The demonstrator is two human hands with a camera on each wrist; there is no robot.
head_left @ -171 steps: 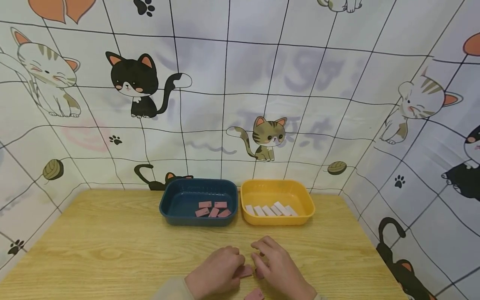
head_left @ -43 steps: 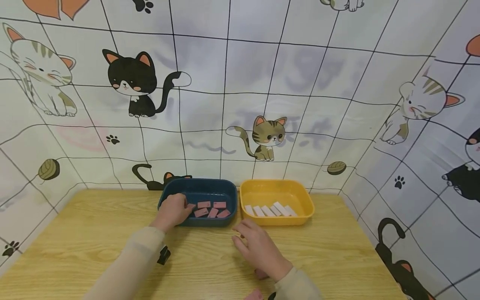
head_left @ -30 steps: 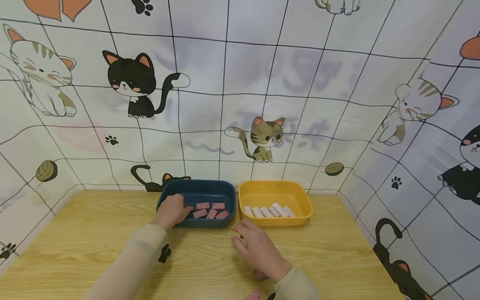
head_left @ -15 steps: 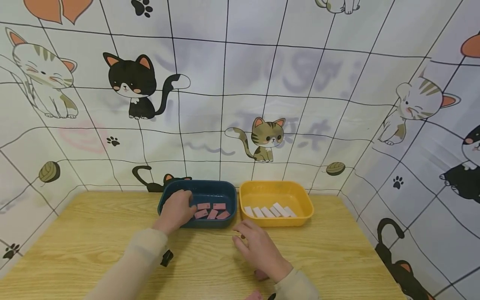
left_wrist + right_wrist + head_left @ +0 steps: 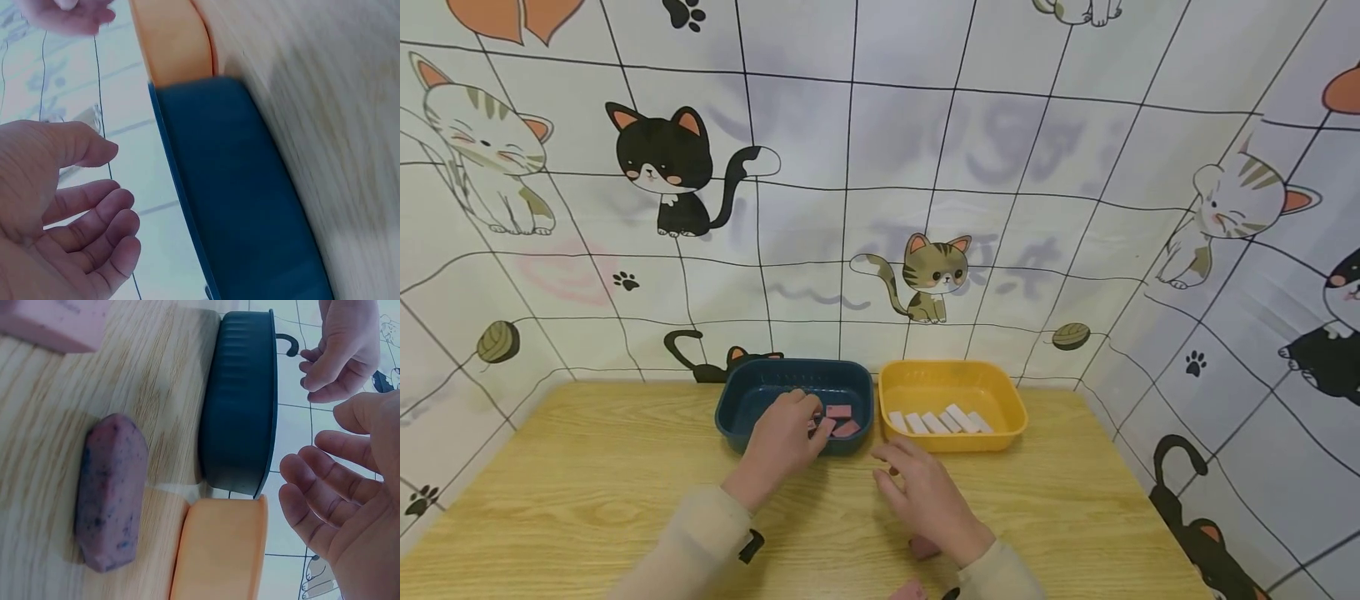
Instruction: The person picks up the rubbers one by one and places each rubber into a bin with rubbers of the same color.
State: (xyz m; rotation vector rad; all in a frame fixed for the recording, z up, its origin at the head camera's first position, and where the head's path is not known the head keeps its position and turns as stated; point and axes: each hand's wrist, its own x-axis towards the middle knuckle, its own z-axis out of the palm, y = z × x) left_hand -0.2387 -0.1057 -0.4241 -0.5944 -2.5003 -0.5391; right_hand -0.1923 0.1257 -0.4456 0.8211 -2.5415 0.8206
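Observation:
My left hand [image 5: 778,442] is over the front of the dark blue tray [image 5: 842,448], fingers loosely bent. In the left wrist view nothing is in its palm or fingers. Several pink rectangular blocks [image 5: 846,428] lie in this tray, some hidden behind the hand. My right hand [image 5: 928,500] hovers near the front of the yellow tray [image 5: 955,443], its fingers loosely spread and holding nothing. Just below it on the table is a pink block [image 5: 922,547], dark-speckled in the right wrist view. Another pink block [image 5: 910,591] sits at the bottom edge of the head view.
Several white rectangular pieces [image 5: 934,422] lie in the yellow tray. Both trays stand side by side at the back of the wooden table [image 5: 587,483]. Behind them rises a cat-printed cloth wall [image 5: 805,250]. A black device [image 5: 751,546] shows at my left wrist.
Both hands were earlier at a pink block on the table. The left hand then held a pink block in the blue tray; now, empty, it has moved right and nearer. The right hand barely moved lately.

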